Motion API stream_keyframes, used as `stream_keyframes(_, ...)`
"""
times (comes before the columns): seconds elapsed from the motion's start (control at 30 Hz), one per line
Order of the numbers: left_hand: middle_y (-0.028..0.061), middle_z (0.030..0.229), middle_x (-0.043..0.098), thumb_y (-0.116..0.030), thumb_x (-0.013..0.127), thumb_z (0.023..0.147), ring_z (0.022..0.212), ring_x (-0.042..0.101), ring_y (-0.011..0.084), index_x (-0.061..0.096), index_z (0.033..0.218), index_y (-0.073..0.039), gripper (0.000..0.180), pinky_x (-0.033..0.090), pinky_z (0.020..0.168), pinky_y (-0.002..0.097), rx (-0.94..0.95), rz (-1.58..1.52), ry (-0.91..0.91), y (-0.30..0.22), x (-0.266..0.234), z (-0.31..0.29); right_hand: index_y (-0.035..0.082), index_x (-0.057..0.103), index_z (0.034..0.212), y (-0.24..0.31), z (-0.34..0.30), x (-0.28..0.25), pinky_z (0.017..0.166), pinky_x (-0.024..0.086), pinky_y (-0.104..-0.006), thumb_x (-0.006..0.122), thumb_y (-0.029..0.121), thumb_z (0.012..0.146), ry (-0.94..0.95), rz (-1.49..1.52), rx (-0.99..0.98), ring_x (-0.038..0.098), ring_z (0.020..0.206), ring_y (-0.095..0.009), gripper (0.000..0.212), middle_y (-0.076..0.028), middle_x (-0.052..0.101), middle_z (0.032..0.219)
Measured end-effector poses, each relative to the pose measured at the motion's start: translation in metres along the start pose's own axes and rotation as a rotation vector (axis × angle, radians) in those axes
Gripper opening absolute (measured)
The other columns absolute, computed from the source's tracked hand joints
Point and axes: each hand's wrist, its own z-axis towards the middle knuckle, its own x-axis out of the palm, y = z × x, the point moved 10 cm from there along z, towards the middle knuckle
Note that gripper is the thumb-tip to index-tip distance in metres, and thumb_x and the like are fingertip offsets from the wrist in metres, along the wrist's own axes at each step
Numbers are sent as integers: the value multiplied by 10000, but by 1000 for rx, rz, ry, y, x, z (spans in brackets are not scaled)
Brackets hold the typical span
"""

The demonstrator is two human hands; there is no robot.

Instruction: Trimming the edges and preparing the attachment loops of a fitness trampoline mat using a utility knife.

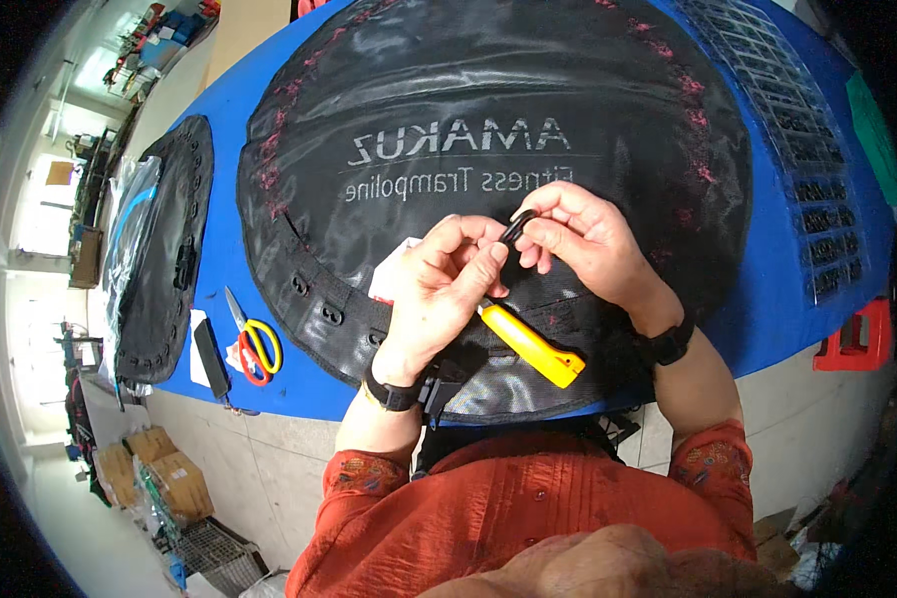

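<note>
Above a round black mesh mat (448, 90), my left hand (437, 289) and my right hand (588, 239) meet, pinching a small black looped piece (517, 228) between their fingertips. Pale lettering crosses the mat's middle, and black plastic buckles (331, 315) line its near left edge. A yellow-handled tool (531, 344) slants from beneath my left fingers toward the mat's near edge; whether that hand touches it I cannot tell. Behind my left hand, a white scrap (391, 271) shows partly.
Scissors (254, 344) with red and yellow handles lie left of the mat, beside a black bar-shaped item (209, 357). Another black mat (169, 249) rests farther left on the blue table (299, 392). Clear sheets of black parts (817, 179) lie at right, near a red stool (857, 339).
</note>
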Motion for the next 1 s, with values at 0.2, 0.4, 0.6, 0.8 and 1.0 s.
stream_keyframes(0.2, 1, 879, 672, -99, 648, 1074, 648, 609, 63, 660, 1213, 2, 172, 516, 588, 216, -32, 21, 33, 0, 2, 1, 19, 647, 1165, 5, -1, 0, 745, 548, -231, 607, 64, 1075, -16, -3, -31, 654, 828, -69, 109, -24, 707, 953)
stream_keyframes(0.4, 46, 894, 695, -97, 629, 1083, 601, 596, 67, 632, 1237, 8, 186, 489, 549, 210, -99, -94, 71, 5, 6, 2, 14, 646, 1188, 10, -3, 0, 751, 550, -231, 592, 42, 1078, -29, -87, -89, 645, 823, -62, 125, -17, 697, 945)
stream_keyframes(0.6, 54, 896, 703, -128, 638, 1086, 583, 602, 68, 615, 1198, -8, 166, 488, 545, 207, -104, -129, 89, 8, 8, 4, 14, 641, 1191, 13, -4, 4, 754, 549, -224, 586, 15, 1074, -24, -139, -146, 636, 821, -56, 129, -11, 684, 952)
stream_keyframes(0.8, 59, 903, 706, -163, 649, 1085, 620, 622, 74, 606, 1130, -21, 155, 514, 566, 211, -91, -132, 100, 9, 10, 6, 22, 636, 1186, 10, -4, 8, 756, 550, -227, 584, 10, 1071, 7, -129, -128, 631, 824, -52, 127, -8, 675, 945)
stream_keyframes(1.0, 65, 922, 699, -139, 632, 1088, 674, 646, 90, 602, 1139, -16, 136, 565, 622, 234, -65, -172, 112, 8, 10, 4, 27, 629, 1182, 4, -2, 7, 749, 547, -229, 588, 13, 1068, 6, -102, -90, 629, 811, -51, 123, -11, 684, 940)
